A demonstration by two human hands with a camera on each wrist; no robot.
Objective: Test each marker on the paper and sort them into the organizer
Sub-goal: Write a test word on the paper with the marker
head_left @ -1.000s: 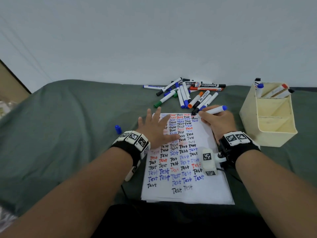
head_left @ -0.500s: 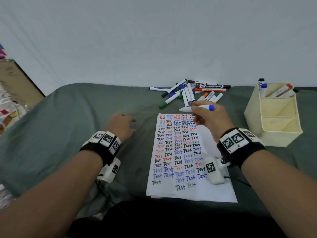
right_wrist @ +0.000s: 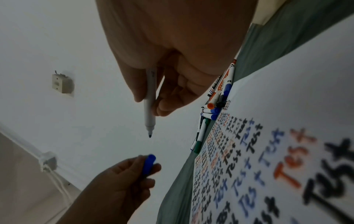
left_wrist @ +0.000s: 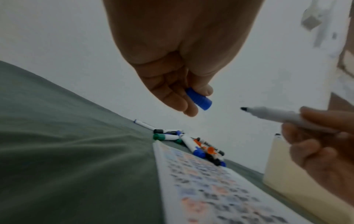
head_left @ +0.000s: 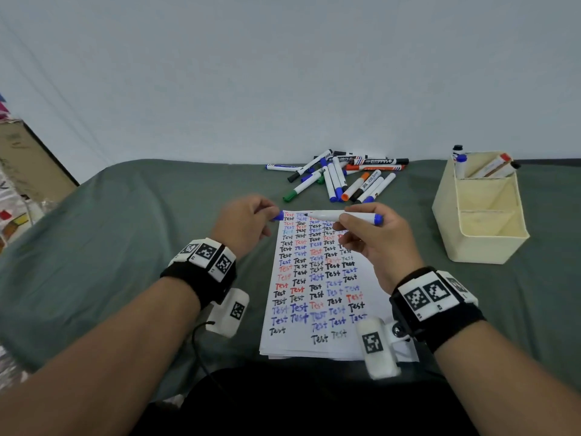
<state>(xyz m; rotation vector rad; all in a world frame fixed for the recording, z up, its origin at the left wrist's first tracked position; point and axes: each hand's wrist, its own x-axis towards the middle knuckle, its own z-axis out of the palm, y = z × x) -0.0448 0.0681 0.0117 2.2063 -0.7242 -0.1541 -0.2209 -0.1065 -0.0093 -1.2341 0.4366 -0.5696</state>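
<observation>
My right hand (head_left: 361, 229) grips an uncapped blue marker (head_left: 342, 216) level above the top of the paper (head_left: 317, 349), its tip pointing left. The same marker (right_wrist: 150, 104) shows in the right wrist view and again as a marker (left_wrist: 283, 116) in the left wrist view. My left hand (head_left: 251, 225) pinches the blue cap (head_left: 278, 216), seen as a cap (left_wrist: 199, 98) a short gap from the tip. The paper is covered with rows of the word Test. A cream organizer (head_left: 481, 243) at the right holds several markers (head_left: 490, 166) in its back compartment.
A pile of capped markers (head_left: 339, 179) lies beyond the paper near the wall. Green cloth (head_left: 125, 234) covers the surface. A cardboard box (head_left: 25, 155) stands at the far left. The organizer's two front compartments hold nothing.
My left hand left the paper, picked up the blue cap from the cloth at the left and brought it to the marker. My right hand lifted the marker off the paper and turned it level.
</observation>
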